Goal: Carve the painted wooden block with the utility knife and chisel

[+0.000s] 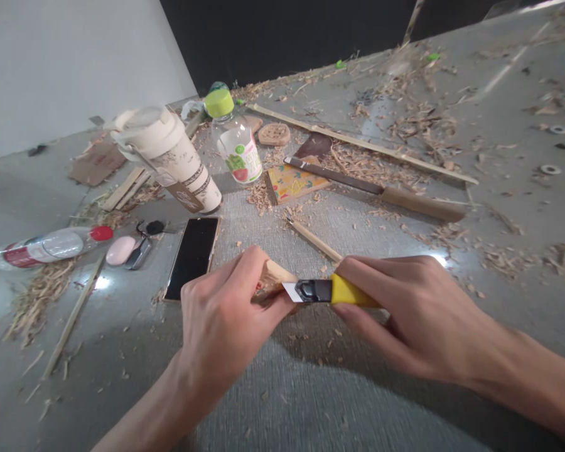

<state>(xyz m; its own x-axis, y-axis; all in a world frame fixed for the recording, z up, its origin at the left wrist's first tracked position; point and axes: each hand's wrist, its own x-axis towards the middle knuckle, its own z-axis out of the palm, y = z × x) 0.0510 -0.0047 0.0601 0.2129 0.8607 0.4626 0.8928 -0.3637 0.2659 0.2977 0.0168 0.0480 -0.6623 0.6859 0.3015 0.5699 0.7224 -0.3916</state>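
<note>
In the middle of the head view, my left hand (230,307) is closed around a small piece of wood (277,274), most of it hidden by the fingers. My right hand (405,307) grips a utility knife (353,293) with a yellow handle and a black blade holder. Its short blade (292,292) points left and lies against or just in front of the wood, close to my left thumb; exact contact cannot be told. Just beyond the knife, a thin pencil-like wooden tool (313,240) with a dark tip lies on the grey cloth-like surface.
A black phone (193,257) lies left of centre. Behind it stand a white tumbler (169,157) and a green-capped bottle (238,144). A patterned block (296,180), a long blade with a wooden handle (419,202) and a carved wooden piece (274,134) lie farther back. Shavings are scattered widely.
</note>
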